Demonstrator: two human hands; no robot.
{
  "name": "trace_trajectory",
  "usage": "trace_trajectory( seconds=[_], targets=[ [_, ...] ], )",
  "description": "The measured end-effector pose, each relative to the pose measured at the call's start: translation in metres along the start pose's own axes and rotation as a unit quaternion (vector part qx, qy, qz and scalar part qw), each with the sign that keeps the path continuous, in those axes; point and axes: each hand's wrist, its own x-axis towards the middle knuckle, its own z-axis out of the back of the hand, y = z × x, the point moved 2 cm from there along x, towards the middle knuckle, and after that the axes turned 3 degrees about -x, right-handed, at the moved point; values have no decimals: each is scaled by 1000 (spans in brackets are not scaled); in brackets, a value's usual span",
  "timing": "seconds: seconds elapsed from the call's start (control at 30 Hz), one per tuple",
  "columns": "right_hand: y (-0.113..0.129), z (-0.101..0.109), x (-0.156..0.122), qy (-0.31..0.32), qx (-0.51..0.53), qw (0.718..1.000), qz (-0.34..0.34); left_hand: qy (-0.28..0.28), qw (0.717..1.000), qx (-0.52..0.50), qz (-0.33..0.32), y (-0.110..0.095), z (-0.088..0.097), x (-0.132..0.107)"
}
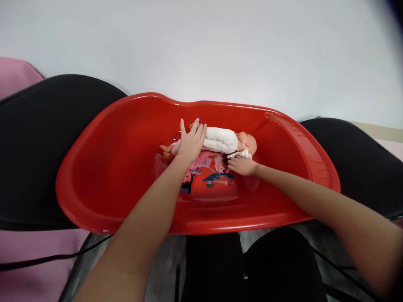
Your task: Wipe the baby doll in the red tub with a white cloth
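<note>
A baby doll (222,140) in a white long-sleeved top lies in the red baby bath (103,167), its head to the right and bare feet to the left. My left hand (191,143) rests over the doll's hip area with fingers and thumb spread. Beside the doll's neck, my right hand (242,165) has its fingers pressed together on a bunched white cloth (244,154). Whether this cloth is separate or part of the doll's clothing, I cannot tell. The fingertips partly cover the cartoon print on the tub's bottom.
Black chair seats (40,155) stand under the tub's left end, and another black seat (355,163) is at its right end. A pale wall (201,50) rises behind. My legs in black trousers (214,268) are close to the tub's front rim.
</note>
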Motion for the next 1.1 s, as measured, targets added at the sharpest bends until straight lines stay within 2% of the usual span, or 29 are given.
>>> trace_trajectory(
  seconds=[0.07, 0.17, 0.27, 0.37, 0.5, 0.6, 0.7, 0.77, 0.83, 0.87, 0.93, 1.03, 1.1],
  targets=[
    [10, 5, 2, 15, 54, 998, -21, 8, 1000, 29, -10, -2, 1, 1],
    [28, 27, 0, 64, 159, 983, -59, 33, 997, 76, -10, -6, 6, 3],
    [48, 56, -9, 144, 266, 951, -67, 48, 995, 89, -15, -12, 11, 5],
    [63, 87, -25, 148, 348, 921, -93, 52, 995, 77, -24, -18, 12, 3],
    [73, 121, -61, 56, 421, 892, -153, 96, 991, 92, -35, -27, 3, -6],
    [62, 140, -102, -57, 401, 876, -261, 154, 977, 133, -59, -35, -7, -13],
    [33, 161, -155, -184, 315, 840, -402, 205, 962, 162, -80, -43, -13, -17],
    [8, 175, -193, -267, 220, 798, -494, 229, 957, 160, -80, -47, -13, -21],
    [-13, 184, -226, -320, 121, 755, -560, 243, 955, 154, -70, -51, -11, -24],
    [-21, 185, -238, -329, 85, 745, -574, 247, 955, 151, -65, -52, -10, -26],
    [-28, 176, -253, -305, 47, 756, -577, 250, 955, 148, -59, -54, -9, -29],
    [-23, 144, -256, -191, 43, 813, -548, 258, 953, 146, -62, -55, -11, -32],
    [-14, 122, -254, -138, 44, 834, -533, 264, 951, 148, -64, -55, -14, -33]
  ],
)
